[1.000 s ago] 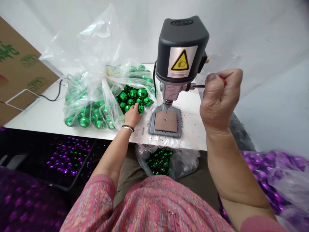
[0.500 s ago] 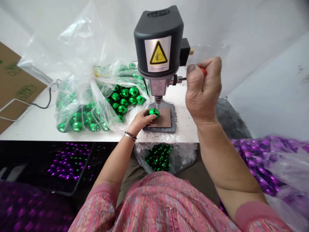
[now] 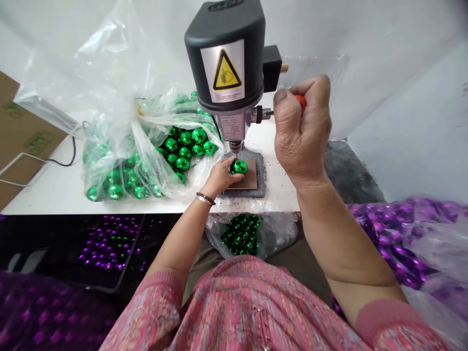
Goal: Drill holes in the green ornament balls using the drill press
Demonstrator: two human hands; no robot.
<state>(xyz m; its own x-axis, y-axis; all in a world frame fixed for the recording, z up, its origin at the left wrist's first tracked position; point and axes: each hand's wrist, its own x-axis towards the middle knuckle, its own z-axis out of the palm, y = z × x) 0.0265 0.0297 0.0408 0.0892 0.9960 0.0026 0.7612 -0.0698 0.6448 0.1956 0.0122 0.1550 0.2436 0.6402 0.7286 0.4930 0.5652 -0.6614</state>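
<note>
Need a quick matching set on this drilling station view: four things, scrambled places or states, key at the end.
Things
1. Left hand
2. Right hand
3. Warning sticker
4. Cardboard box

Places or states
A. On the black drill housing
B. At the left edge of the view
C. Holding a green ball at the brown pad
D. Closed around the red knob

Pairs: 1-C, 2-D, 3-A, 4-B

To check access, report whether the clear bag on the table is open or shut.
Open: toward its right side, green balls lie uncovered beside the bag's plastic.
</note>
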